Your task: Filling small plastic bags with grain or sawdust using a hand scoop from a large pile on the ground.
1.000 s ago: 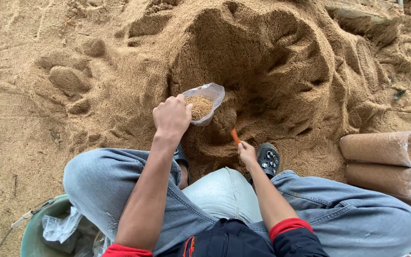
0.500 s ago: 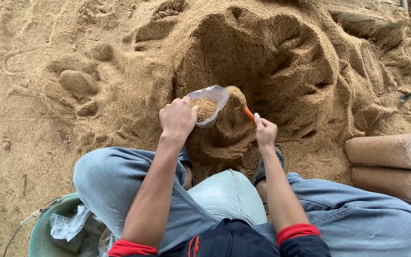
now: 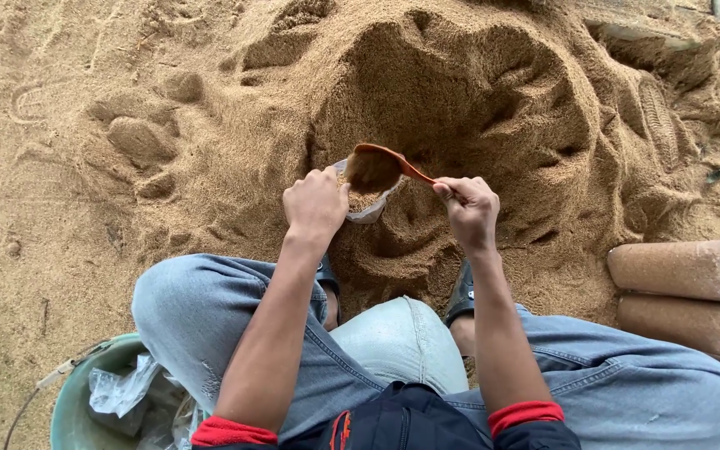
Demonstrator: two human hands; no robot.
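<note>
I squat over a big heap of tan sawdust (image 3: 460, 100). My left hand (image 3: 317, 202) grips the rim of a clear plastic bag (image 3: 367, 207), partly filled with sawdust and held open. My right hand (image 3: 468, 207) holds the handle of an orange-brown scoop (image 3: 381, 160). The scoop is tipped over the bag's mouth and covers most of it. My knees in blue jeans frame the bottom of the view.
Two filled clear bags of sawdust (image 3: 685, 268) lie on their sides at the right. A green bucket (image 3: 72, 400) with crumpled plastic bags stands at the lower left. Loose sawdust covers the ground all around.
My right hand lifted the scoop out of the heap and swung it left over the bag's mouth. The left hand held the bag almost still.
</note>
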